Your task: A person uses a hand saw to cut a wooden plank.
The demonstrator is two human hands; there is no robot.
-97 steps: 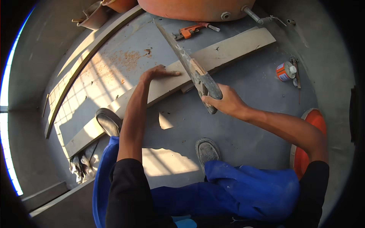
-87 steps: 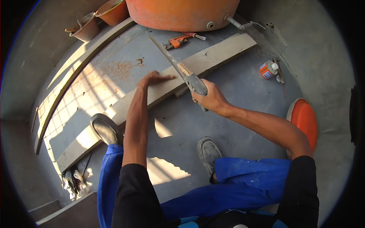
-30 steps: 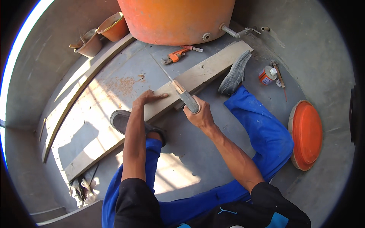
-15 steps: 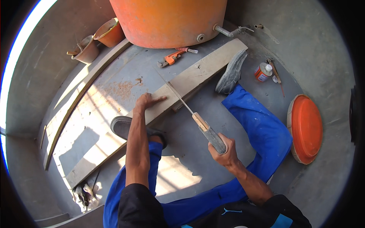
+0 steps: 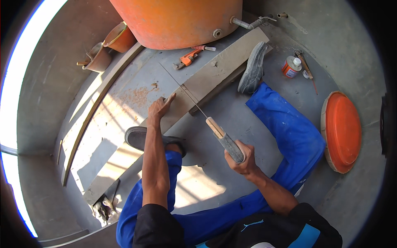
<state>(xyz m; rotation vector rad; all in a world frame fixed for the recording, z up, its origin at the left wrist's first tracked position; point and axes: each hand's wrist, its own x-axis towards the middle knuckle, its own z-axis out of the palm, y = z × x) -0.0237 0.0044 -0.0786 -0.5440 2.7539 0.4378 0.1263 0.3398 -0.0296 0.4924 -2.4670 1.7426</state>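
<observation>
A long pale wooden plank (image 5: 225, 56) runs diagonally across the grey floor, from lower left to upper right. My left hand (image 5: 159, 109) grips its far edge beside the saw, thumb stretched over the top face and fingers partly hidden. The handsaw (image 5: 225, 142) is held by its worn handle in my right hand (image 5: 244, 159), fingers wrapped around it. Its thin blade lies across the plank just right of my left thumb, the tip reaching past the far edge. My left shoe (image 5: 135, 138) rests on the plank, and my right shoe (image 5: 253, 68) is against its far right part.
A big orange tank (image 5: 178, 25) with a pipe valve (image 5: 252, 24) stands ahead. Near it lie an orange pipe wrench (image 5: 187, 60), two buckets (image 5: 120, 38) and another plank (image 5: 101, 111). To the right are a small can (image 5: 291, 67), a hammer-like tool (image 5: 304, 66) and an orange lid (image 5: 342, 131).
The saw has slid a little forward, so more of its tip shows past the plank's far edge. My left thumb now points more away from me. The whole view has shifted slightly.
</observation>
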